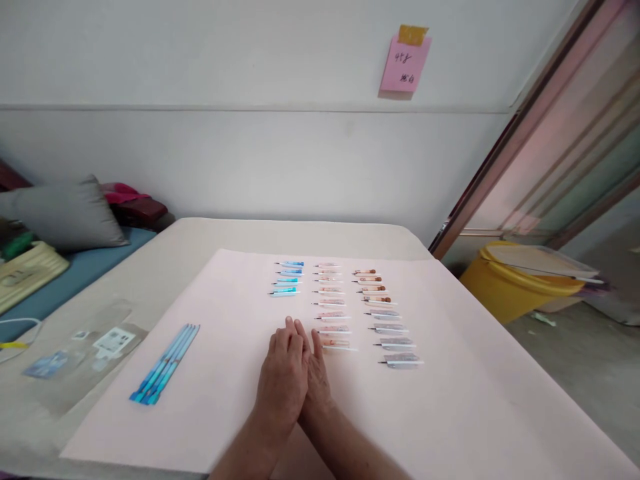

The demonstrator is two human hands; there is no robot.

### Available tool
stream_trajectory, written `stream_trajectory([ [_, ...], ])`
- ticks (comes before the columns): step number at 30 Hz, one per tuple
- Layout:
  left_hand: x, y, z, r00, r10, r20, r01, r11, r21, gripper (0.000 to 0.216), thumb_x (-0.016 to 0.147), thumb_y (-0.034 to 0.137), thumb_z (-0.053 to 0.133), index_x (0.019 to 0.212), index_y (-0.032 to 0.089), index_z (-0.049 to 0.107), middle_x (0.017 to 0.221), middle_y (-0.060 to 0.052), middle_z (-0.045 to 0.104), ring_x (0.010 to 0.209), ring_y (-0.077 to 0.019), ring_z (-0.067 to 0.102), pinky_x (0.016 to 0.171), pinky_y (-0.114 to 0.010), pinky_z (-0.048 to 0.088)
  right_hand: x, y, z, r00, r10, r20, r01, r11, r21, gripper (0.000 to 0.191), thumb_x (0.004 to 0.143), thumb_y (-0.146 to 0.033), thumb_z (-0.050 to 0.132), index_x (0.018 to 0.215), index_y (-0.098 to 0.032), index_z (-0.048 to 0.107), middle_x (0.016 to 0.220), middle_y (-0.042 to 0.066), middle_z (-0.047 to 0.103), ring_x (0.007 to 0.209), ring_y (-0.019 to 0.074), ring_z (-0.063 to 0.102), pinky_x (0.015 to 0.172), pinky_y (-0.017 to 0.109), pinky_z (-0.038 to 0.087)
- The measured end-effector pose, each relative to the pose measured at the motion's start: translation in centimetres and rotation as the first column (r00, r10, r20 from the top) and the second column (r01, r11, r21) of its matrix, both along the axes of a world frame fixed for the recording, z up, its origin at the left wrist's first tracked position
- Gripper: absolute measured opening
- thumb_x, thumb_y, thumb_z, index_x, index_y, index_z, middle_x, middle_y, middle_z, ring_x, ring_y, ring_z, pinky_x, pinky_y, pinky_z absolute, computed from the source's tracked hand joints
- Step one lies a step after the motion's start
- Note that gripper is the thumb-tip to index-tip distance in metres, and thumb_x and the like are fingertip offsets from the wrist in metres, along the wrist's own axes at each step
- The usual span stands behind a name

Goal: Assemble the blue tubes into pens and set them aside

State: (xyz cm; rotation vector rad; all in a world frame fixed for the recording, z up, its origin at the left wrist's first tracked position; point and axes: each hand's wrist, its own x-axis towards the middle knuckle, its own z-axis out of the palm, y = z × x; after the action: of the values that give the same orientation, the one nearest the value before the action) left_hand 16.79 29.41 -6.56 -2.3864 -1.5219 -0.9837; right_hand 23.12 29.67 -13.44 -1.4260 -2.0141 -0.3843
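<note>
My left hand (281, 370) lies flat on the pale pink sheet (225, 373), partly over my right hand (316, 373), fingers stretched forward; neither holds anything. Just beyond the fingertips run three columns of small pen-like items: blue ones (287, 278) at the left, pinkish ones (331, 303) in the middle, brown and grey ones (385, 313) at the right. My right fingertips almost touch the nearest middle item (337, 343). A bundle of long blue sticks (165, 363) rests on the sheet to the left.
The sheet covers a beige table (165, 260). Clear plastic packaging (85, 353) lies at the table's left. A grey pillow (65, 213) and clutter sit on a bed at the left. A yellow bucket (520, 283) stands on the floor at the right. A pink note (404, 63) hangs on the wall.
</note>
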Motion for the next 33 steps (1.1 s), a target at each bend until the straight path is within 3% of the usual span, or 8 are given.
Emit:
stream_trajectory([
  [10,-0.3,-0.1,0.5,0.998,0.05,0.032,-0.048,0.997,-0.059,0.023,0.081,0.018,0.047,0.102,0.016,0.056,0.103,-0.011,0.056,0.091,-0.0215,0.052,0.074,-0.033,0.049,0.1,0.1,0.5,1.0,0.01,0.027,-0.008,0.998,-0.064,0.052,0.085,-0.018,0.043,0.137,-0.018,0.032,0.141,0.007,0.037,0.133,0.0216,0.022,0.107,0.045,0.015],
  [15,-0.2,-0.2,0.2,0.997,0.044,0.055,-0.037,0.992,-0.124,0.03,0.082,0.017,0.044,0.111,0.015,0.053,0.091,-0.009,0.059,0.082,-0.0202,0.054,0.07,-0.033,0.047,0.2,0.1,0.1,1.0,0.006,0.018,-0.006,0.999,-0.035,0.05,0.084,-0.017,0.043,0.134,-0.018,0.037,0.141,0.008,0.036,0.133,0.022,0.021,0.107,0.046,0.012],
  [19,-0.9,0.1,0.6,0.963,0.075,0.258,-0.01,0.97,-0.245,0.015,0.083,0.024,0.046,0.089,0.019,0.058,0.081,-0.005,0.057,0.075,-0.0185,0.053,0.068,-0.033,0.044,0.2,-0.1,0.9,1.0,0.005,0.024,-0.003,0.997,-0.075,0.052,0.084,-0.019,0.044,0.135,-0.017,0.035,0.143,0.009,0.032,0.133,0.0239,0.019,0.107,0.047,0.014],
  [21,-1.7,0.6,0.9,0.88,0.164,0.446,-0.014,0.947,-0.321,0.013,0.081,0.029,0.049,0.084,0.02,0.058,0.085,-0.005,0.057,0.079,-0.019,0.054,0.071,-0.033,0.043,0.3,-0.3,1.6,0.999,0.01,0.047,-0.004,0.992,-0.128,0.054,0.083,-0.016,0.045,0.136,-0.017,0.033,0.145,0.01,0.027,0.134,0.0256,0.017,0.106,0.049,0.015],
  [23,-2.7,1.1,1.1,0.714,0.3,0.632,0.01,0.899,-0.438,0.017,0.077,0.034,0.054,0.085,0.02,0.059,0.092,-0.006,0.059,0.087,-0.0207,0.054,0.077,-0.034,0.041,0.3,-0.5,2.2,0.998,0.009,0.065,0.003,0.984,-0.179,0.059,0.081,-0.011,0.045,0.138,-0.017,0.03,0.147,0.011,0.022,0.135,0.0264,0.014,0.106,0.05,0.014],
  [26,-3.8,1.8,1.0,0.414,0.463,0.784,0.26,0.765,-0.589,0.025,0.071,0.037,0.061,0.089,0.018,0.061,0.098,-0.006,0.062,0.096,-0.0212,0.054,0.082,-0.033,0.039,0.2,-0.7,2.5,0.997,0.011,0.076,0.006,0.975,-0.221,0.063,0.08,-0.008,0.044,0.14,-0.016,0.025,0.148,0.01,0.017,0.135,0.0267,0.012,0.106,0.052,0.012],
  [28,-4.0,1.9,0.9,0.276,0.519,0.809,0.451,0.673,-0.586,0.027,0.07,0.036,0.062,0.091,0.018,0.062,0.099,-0.006,0.063,0.098,-0.0201,0.054,0.081,-0.031,0.039,0.1,-0.8,2.4,0.997,0.019,0.077,-0.002,0.975,-0.224,0.063,0.081,-0.009,0.043,0.14,-0.015,0.024,0.148,0.009,0.017,0.135,0.0266,0.011,0.106,0.052,0.012],
  [33,-3.4,1.7,1.0,0.122,0.563,0.817,0.717,0.519,-0.465,0.021,0.064,0.02,0.062,0.085,0.017,0.063,0.092,-0.005,0.064,0.088,-0.0184,0.058,0.075,-0.03,0.042,-0.1,-0.7,2.1,0.996,0.038,0.078,-0.023,0.981,-0.194,0.062,0.081,-0.009,0.041,0.14,-0.012,0.022,0.147,0.008,0.019,0.135,0.0253,0.011,0.107,0.051,0.012],
])
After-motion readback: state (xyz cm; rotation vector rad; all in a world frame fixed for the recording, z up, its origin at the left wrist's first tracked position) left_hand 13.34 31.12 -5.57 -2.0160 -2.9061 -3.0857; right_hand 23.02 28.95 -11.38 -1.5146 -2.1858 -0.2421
